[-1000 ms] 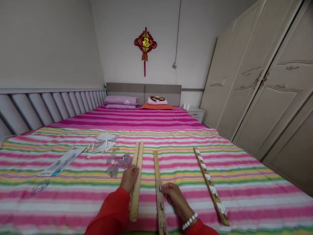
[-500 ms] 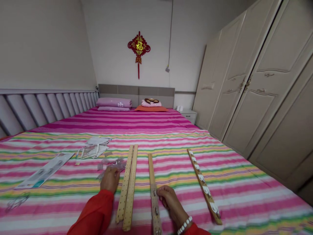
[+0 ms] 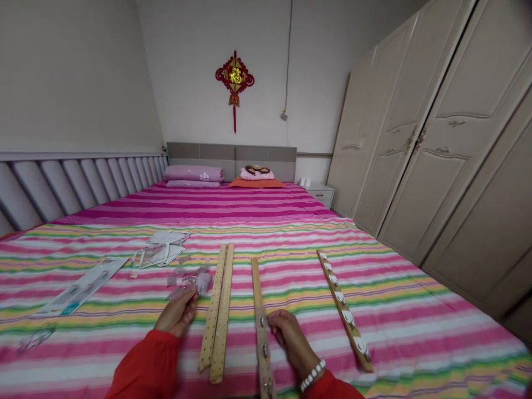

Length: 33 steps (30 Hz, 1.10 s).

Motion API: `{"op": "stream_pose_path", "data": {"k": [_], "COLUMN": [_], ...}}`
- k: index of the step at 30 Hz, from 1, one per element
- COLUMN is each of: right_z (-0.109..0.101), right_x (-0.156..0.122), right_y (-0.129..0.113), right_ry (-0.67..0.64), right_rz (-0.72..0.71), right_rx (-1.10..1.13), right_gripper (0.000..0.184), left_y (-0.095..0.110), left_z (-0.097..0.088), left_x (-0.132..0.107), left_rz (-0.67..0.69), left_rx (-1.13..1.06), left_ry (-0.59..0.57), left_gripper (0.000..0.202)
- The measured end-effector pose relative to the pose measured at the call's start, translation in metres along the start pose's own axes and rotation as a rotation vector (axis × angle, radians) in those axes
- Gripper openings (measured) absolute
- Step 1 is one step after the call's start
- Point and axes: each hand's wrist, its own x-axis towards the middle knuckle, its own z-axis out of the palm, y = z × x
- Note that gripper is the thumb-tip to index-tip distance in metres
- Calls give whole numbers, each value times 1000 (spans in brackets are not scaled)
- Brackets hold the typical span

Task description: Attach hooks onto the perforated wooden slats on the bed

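Note:
My left hand [image 3: 178, 315], in a red sleeve, reaches onto the striped bedspread and its fingertips touch a pile of clear plastic bits [image 3: 189, 280]. Whether the fingers pinch a piece is hard to see. Just right of it lie two perforated wooden strips [image 3: 219, 310] side by side. My right hand [image 3: 286, 332], with a white bead bracelet, is curled against a third wooden strip [image 3: 261, 327] that carries small metal fittings. A fourth strip [image 3: 343, 305] with white knobs lies apart at the right.
The striped bed [image 3: 374, 310] fills the view. Opened packaging [image 3: 160, 252] and a printed card [image 3: 78, 288] lie at the left, with a clear wrapper [image 3: 33, 338] nearer. Pillows [image 3: 193, 174] sit at the headboard. A wardrobe [image 3: 436, 138] lines the right wall.
My left hand left the paired wooden strips and moved left to the clear plastic pile. My right hand stayed on the middle strip. The view shifted slightly.

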Motion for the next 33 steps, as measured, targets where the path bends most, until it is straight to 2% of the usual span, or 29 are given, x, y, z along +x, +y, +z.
{"op": "stream_pose_path", "data": {"k": [3, 7, 10, 13, 17, 22, 28, 33], "right_z": [-3, -4, 0, 10, 23, 27, 23, 21], "right_x": [0, -3, -8, -11, -11, -8, 3, 17], "right_y": [-1, -6, -13, -22, -30, -30, -37, -37], "right_ry": [-26, 2, 51, -12, -125, -124, -51, 4], "right_rz": [-11, -38, -101, -172, -161, -154, -160, -149], "right_rx": [34, 102, 154, 135, 68, 94, 66, 7], "right_gripper": [11, 18, 23, 24, 31, 32, 26, 23], "left_y": [-4, -21, -39, -57, -79, -96, -97, -96], "left_z": [15, 31, 41, 51, 60, 63, 66, 76], "left_x": [-23, -45, -55, -61, -63, -63, -46, -25], "left_rz": [-120, -230, -269, -270, -243, -167, 33, 201], "left_rx": [-77, -160, -182, -150, -85, -14, 260, 460], "left_ry": [-31, -117, -136, -136, -193, -252, -315, -359], "left_gripper": [18, 17, 15, 15, 13, 29, 38, 34]}}
